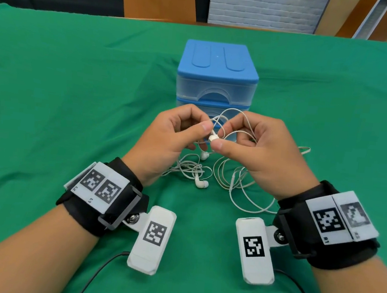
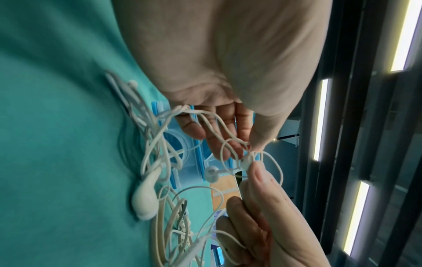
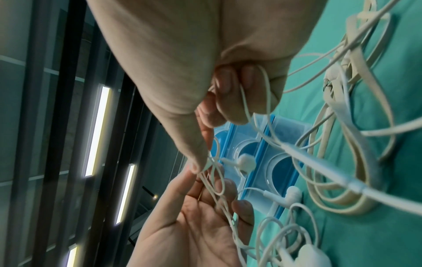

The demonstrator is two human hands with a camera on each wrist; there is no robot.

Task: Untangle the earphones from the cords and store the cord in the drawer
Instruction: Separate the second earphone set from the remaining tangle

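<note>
White earphones (image 1: 201, 184) lie tangled with a flat off-white cord (image 1: 243, 189) on the green cloth, in front of the blue drawer unit (image 1: 216, 77). Both hands hold part of the tangle up above the cloth. My left hand (image 1: 203, 129) pinches the thin earphone wire (image 2: 228, 130) between thumb and fingers. My right hand (image 1: 219, 139) pinches the same wire at a small white lump (image 2: 247, 160), and loops run over its fingers. One earbud (image 3: 246, 161) hangs free below the hands. Another earbud (image 2: 146, 196) rests on the cloth. The flat cord (image 3: 356, 162) lies coiled to the right.
The drawer unit's drawers (image 1: 213, 93) are shut, and the hands hide the lower ones. The green cloth (image 1: 72, 109) covers the whole table. Black cables (image 1: 103, 268) trail from the wrist cameras toward the near edge.
</note>
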